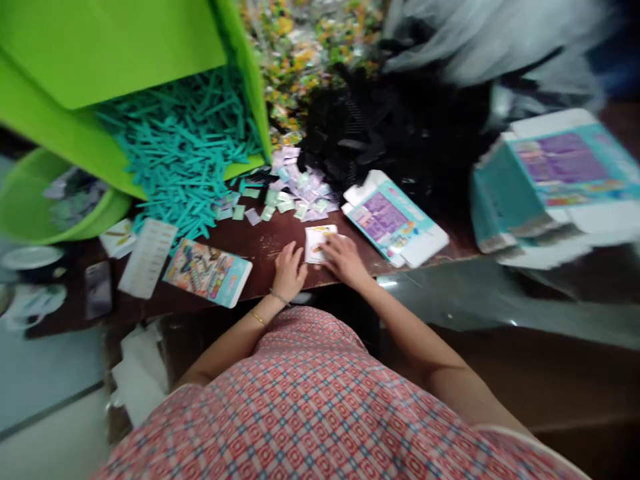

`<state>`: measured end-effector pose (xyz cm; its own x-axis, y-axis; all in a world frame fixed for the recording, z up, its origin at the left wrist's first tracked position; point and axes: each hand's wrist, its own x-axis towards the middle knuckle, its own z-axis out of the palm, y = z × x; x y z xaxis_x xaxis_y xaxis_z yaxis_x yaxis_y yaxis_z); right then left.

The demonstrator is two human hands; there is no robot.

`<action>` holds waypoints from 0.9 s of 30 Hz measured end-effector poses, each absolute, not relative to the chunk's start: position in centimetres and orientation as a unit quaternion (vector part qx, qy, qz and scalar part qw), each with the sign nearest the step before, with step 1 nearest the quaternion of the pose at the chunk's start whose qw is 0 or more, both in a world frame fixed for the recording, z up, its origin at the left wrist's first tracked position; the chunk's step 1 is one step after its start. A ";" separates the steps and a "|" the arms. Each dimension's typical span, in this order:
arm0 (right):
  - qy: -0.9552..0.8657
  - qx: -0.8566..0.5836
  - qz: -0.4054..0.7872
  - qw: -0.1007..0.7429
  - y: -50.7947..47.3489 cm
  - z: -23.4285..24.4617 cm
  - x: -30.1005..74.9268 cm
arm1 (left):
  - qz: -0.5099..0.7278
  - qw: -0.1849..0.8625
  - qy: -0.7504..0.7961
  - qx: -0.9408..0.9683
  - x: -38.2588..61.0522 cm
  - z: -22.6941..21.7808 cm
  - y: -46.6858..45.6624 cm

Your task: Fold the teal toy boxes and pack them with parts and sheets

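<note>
A small white leaflet [314, 248] printed with yellow drawings lies on the dark table edge in front of me. My right hand [346, 259] rests over its right side, fingertips touching the paper and fingers apart. Just left of the leaflet, my left hand [290, 272] lies on the table with its fingers spread, holding nothing that I can see. A flattened teal and purple carton [385, 217] is close beyond my right hand. Left of my left hand lies a printed colourful card or box [210, 272].
A tilted green bin [245, 73] spills teal sticks [185, 143]. Small pale sachets [300, 190] and black parts [360, 120] are heaped behind the leaflet. Stacked cartons [575, 167] stand at right. At left are a phone [99, 289], a white sheet [147, 259] and a green basin [30, 230].
</note>
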<state>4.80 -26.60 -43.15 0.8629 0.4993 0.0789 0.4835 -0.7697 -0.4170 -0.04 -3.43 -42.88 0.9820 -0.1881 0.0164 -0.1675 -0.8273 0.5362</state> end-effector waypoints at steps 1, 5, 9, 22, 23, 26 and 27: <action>-0.252 -0.941 -0.012 0.225 -28.3 -43.0 5.0 | -0.010 0.273 -0.109 0.956 -0.7 -42.2 -3.2; -0.099 -0.951 -0.174 0.236 -37.4 -43.6 7.1 | 0.001 0.183 -0.105 0.978 -3.9 -39.9 0.8; 0.101 -0.929 -0.232 0.270 -44.0 -44.5 8.7 | -0.039 0.107 0.033 0.993 -7.4 -39.3 7.9; -0.473 -0.789 -0.051 0.388 -9.3 -36.4 3.1 | 0.257 0.234 0.064 0.935 -10.2 -28.2 15.5; -0.491 -0.778 -0.054 0.388 -7.9 -36.2 2.6 | 0.259 0.241 0.056 0.934 -10.3 -27.9 14.9; -0.496 -0.772 -0.050 0.395 -7.0 -36.2 2.0 | 0.276 0.265 0.054 0.922 -10.7 -28.3 13.3; -0.486 -0.774 -0.037 0.404 -7.5 -36.5 2.1 | 0.285 0.273 0.064 0.917 -10.8 -28.5 12.8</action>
<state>2.11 -7.47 -36.51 0.5242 0.7223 0.4511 0.7827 -0.1998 -0.5895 -10.84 12.77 -28.54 0.8291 0.2724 0.4882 -0.0391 -0.8428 0.5368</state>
